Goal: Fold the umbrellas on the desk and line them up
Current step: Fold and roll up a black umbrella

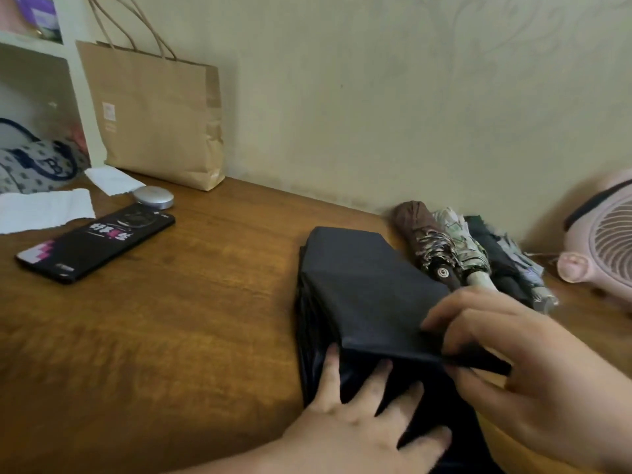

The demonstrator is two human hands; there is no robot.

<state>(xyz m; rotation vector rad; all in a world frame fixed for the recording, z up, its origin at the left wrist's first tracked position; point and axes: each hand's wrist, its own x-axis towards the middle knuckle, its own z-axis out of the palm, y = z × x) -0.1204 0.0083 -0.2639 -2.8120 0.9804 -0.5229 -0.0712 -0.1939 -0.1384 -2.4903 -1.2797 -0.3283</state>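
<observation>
My right hand (533, 364) pinches the folded edge of the black umbrella (369, 285), thumb under the fabric and fingers curled over it. My left hand (359, 436) lies flat with its fingers spread, pressing the lower cloth onto the desk (171, 319). The black umbrella lies near the desk's right side, its canopy flattened into a wide panel. Just beyond it, four folded umbrellas (461, 248) lie side by side against the wall, next to a pink fan (602, 244). A phone (95, 244) and a paper bag (154, 114) sit well apart on the left.
</observation>
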